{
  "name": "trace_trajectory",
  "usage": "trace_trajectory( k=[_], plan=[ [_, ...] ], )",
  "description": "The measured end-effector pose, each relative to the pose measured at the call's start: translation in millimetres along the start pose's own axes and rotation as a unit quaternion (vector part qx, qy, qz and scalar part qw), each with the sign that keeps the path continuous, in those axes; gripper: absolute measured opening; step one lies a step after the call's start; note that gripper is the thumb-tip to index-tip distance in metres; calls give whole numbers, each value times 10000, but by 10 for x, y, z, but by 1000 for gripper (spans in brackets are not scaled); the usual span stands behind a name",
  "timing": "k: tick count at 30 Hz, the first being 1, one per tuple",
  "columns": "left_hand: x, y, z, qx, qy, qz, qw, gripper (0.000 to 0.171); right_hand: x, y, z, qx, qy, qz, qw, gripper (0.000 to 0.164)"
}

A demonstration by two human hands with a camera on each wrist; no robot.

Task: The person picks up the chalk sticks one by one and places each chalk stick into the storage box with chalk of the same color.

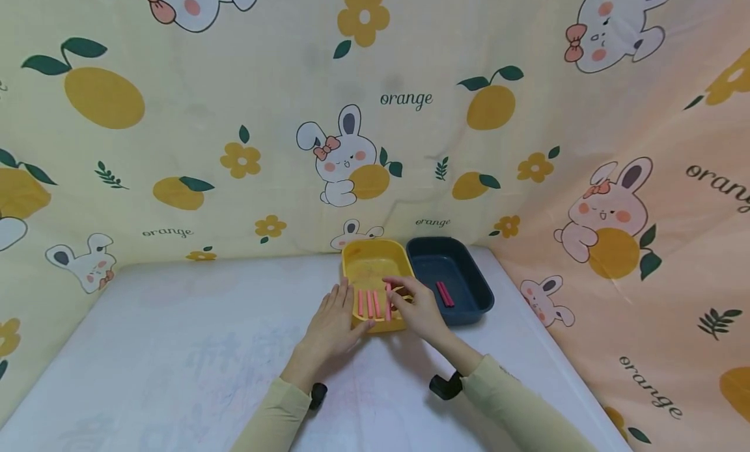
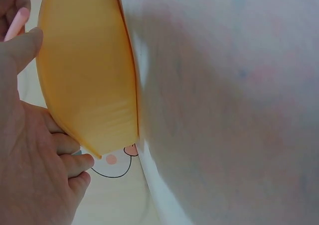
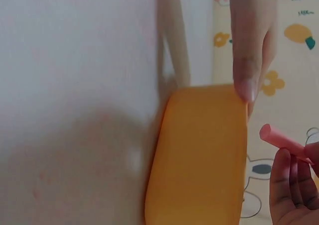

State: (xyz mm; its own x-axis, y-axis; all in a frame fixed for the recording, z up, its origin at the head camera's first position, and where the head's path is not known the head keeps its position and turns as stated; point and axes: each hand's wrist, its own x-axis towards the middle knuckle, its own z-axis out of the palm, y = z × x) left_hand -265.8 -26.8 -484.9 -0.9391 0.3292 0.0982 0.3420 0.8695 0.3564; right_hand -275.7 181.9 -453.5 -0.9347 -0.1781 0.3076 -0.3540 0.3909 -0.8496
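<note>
My right hand [image 1: 417, 307] pinches a smooth pink stick [image 3: 281, 139] between thumb and fingertips, over the right part of a yellow plastic container [image 1: 375, 264]. Three more pink sticks [image 1: 370, 303] lie side by side in the container's near half. Against its near left corner rests my left hand [image 1: 334, 325], with fingers extended along the left rim and the thumb [image 2: 27, 46] on the near rim. In the left wrist view those fingers reach past the outer wall of the container.
A dark blue container [image 1: 465, 266] stands right beside the yellow one and holds darker pink sticks [image 1: 445, 294]. Both sit on a white table [image 1: 234, 348], close to a printed cloth [image 1: 263, 113] hanging behind and at the sides.
</note>
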Motion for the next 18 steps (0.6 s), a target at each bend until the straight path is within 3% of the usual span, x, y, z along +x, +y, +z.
trace_trajectory(
  k=[5,9,18],
  plan=[
    [7,-5,4,22,-26,-8,10000,95,126,70,-6,-264,-169,149,9994,29],
    [-2,-4,-8,-29,-23,6,10000,95,212,111,-13,-488,-543,360,9967,29],
    [-7,-16,-9,4,-27,61,10000,96,373,217,9,-1066,-1199,1018,9818,26]
  ],
)
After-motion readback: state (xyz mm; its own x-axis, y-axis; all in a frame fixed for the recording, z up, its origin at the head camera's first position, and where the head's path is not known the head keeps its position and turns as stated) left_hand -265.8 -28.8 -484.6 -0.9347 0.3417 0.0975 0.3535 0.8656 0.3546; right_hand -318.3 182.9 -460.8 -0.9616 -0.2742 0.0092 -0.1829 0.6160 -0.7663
